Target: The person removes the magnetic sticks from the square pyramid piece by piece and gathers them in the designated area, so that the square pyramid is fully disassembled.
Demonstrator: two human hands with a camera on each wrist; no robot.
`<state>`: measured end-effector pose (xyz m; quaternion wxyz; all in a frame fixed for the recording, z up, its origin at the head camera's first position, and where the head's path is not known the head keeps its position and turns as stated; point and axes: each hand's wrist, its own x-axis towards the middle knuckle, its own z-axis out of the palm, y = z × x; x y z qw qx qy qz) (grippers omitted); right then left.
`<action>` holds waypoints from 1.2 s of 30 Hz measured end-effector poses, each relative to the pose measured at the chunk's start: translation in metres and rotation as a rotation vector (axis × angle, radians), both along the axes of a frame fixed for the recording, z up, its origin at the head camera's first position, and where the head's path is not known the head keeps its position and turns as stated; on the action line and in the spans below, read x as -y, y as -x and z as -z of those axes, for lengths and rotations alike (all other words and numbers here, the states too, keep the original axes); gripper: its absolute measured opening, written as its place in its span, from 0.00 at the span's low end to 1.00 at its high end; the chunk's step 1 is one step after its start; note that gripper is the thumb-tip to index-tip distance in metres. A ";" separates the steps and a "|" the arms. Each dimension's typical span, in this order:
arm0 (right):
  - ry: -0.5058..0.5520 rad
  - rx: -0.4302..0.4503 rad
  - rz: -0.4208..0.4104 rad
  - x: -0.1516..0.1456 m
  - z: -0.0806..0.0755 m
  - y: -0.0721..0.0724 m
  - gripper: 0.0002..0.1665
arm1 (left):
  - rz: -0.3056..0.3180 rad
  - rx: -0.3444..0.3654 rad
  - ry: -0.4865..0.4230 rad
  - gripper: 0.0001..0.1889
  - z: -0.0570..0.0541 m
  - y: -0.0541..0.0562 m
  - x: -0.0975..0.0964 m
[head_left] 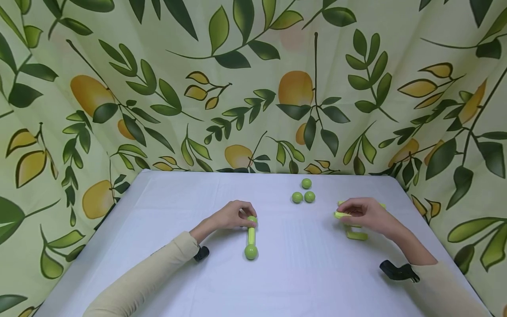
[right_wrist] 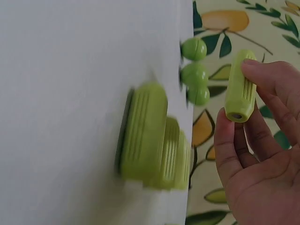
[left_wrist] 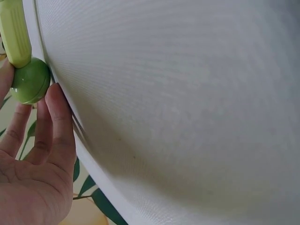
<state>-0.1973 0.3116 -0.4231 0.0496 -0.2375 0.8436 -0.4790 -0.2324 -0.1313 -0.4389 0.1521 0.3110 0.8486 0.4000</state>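
Observation:
My left hand point(head_left: 233, 215) pinches a glossy green ball point(left_wrist: 32, 82) between thumb and fingers. That ball joins the far end of a light green ribbed rod point(head_left: 251, 237), whose near end meets a second green ball point(head_left: 251, 252) on the table. Over at the right, my right hand point(head_left: 366, 215) grips a loose light green rod point(right_wrist: 241, 86) by thumb and fingertips, raised above the tabletop. A round grey spot shows in this rod's end. Beneath that hand lie several more rods point(head_left: 357, 236), partly covered by it in the head view.
Three green balls point(head_left: 310, 197) sit close together near the table's back edge, right of centre. A white cloth covers the table point(head_left: 301, 273). Behind it hangs a leaf-and-fruit patterned curtain point(head_left: 253, 119). Black wrist devices point(head_left: 399, 270) are on both arms.

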 end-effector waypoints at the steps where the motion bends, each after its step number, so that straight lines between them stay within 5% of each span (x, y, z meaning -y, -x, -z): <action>1: -0.001 -0.011 0.011 -0.005 0.001 -0.002 0.11 | -0.001 -0.001 0.001 0.10 0.000 0.000 0.000; 19: -0.143 -0.135 0.119 -0.081 0.021 -0.022 0.12 | -0.003 -0.008 0.008 0.10 -0.001 -0.002 0.000; 36: -0.205 -0.187 0.182 -0.100 0.034 -0.026 0.12 | -0.025 0.005 0.028 0.10 0.000 -0.001 -0.001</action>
